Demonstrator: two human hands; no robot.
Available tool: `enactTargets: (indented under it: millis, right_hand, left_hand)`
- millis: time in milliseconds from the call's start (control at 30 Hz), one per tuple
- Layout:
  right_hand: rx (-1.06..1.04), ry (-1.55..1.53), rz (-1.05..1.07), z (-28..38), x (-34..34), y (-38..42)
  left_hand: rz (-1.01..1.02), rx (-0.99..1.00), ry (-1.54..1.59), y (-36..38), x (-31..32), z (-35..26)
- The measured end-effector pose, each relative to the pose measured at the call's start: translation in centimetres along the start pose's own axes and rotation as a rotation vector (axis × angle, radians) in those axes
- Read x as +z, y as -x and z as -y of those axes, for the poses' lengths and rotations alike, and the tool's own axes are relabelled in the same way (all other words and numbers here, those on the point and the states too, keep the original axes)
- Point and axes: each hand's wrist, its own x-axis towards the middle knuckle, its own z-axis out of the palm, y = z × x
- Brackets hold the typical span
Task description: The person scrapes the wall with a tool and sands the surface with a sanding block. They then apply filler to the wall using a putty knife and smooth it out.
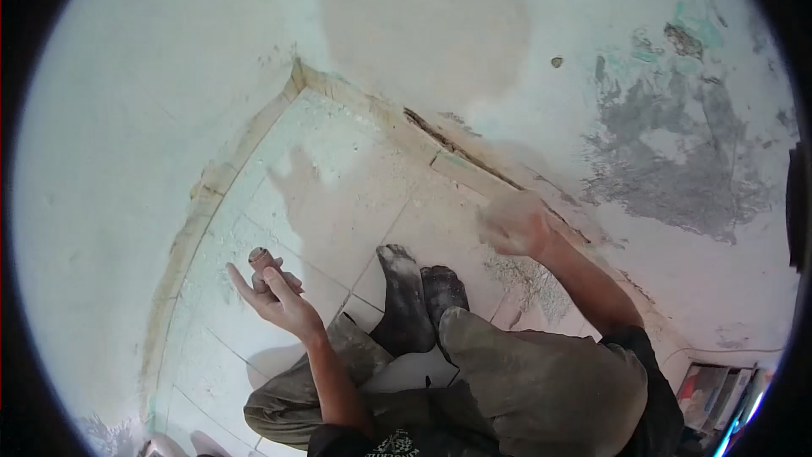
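Observation:
My left hand (283, 300) is raised over the tiled floor at the left, palm up. Its fingers curl round a short brown cylindrical object (262, 261), and the index finger points outward. At the right, my right hand (513, 224) is smeared by motion near the foot of the wall, beside the tan skirting strip (465, 173). Its fingers cannot be made out, nor whether anything is in them. Under it and slightly to the right, crumbly debris (537, 288) lies on the floor.
My dusty dark socks (406, 296) and bent knees (541, 381) are at the lower middle. A dark crack (457, 145) runs above the skirting. Grey patches (677, 152) mark the right wall. Boxes (719, 393) stand at the lower right. Two walls meet at a corner ahead.

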Motion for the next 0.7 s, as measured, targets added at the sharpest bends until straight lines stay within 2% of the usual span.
enactTargets:
  millis: [100, 133, 200, 233, 267, 333, 367, 433, 500, 533, 600, 633, 700]
  right_hand:
    - [0.807, 0.339, 0.220, -0.8, -1.5, -2.6]
    - [0.794, 0.337, 0.208, 0.1, -1.2, -2.1]
    - [-0.159, 0.347, 0.036, 2.5, -0.1, -0.4]
    - [-0.161, 0.109, 0.638, 3.8, -2.1, -0.5]
    - [-0.167, 0.106, 0.626, 1.5, -2.6, -0.6]
    - [0.615, 0.506, 0.086, -4.1, -1.5, -0.8]
    - [0.660, 0.469, 0.071, 0.9, -1.8, -2.9]
    - [0.633, 0.138, 0.207, 7.3, -0.3, -2.2]
    - [-0.070, 0.126, 0.296, 10.5, 0.7, -1.7]
    - [-0.064, 0.121, 0.295, 11.4, 0.5, -2.0]
    - [-0.424, 0.114, 0.531, 12.7, 0.2, -2.6]
    - [-0.471, 0.117, 0.556, 12.2, 0.2, -2.0]
    - [-0.553, 0.078, 0.525, 7.2, 0.0, -1.7]
  left_hand:
    - [0.036, 0.009, 0.018, 0.2, -0.4, 0.1]
    - [0.013, 0.015, 0.028, 0.4, 0.0, -0.3]
    - [0.001, 0.059, 0.059, 0.8, -0.1, -0.3]
    - [-0.005, 0.057, 0.092, 1.0, -0.3, -0.2]
    - [-0.003, 0.056, 0.121, 1.0, -0.3, -0.1]
    - [0.011, 0.082, 0.145, 0.9, -0.6, -0.2]
    - [-0.004, 0.108, 0.142, 1.2, -0.6, -0.3]
    - [-0.041, 0.104, 0.151, 1.3, -0.2, -0.4]
    - [-0.023, 0.085, 0.163, 1.3, -0.2, 0.0]
    - [-0.007, 0.064, 0.180, 1.3, -0.2, 0.1]
    - [-0.027, 0.073, 0.170, 1.3, -0.2, 0.0]
    - [-0.009, 0.066, 0.177, 1.4, -0.2, -0.5]
    - [0.005, 0.056, 0.180, 1.3, -0.3, -0.7]
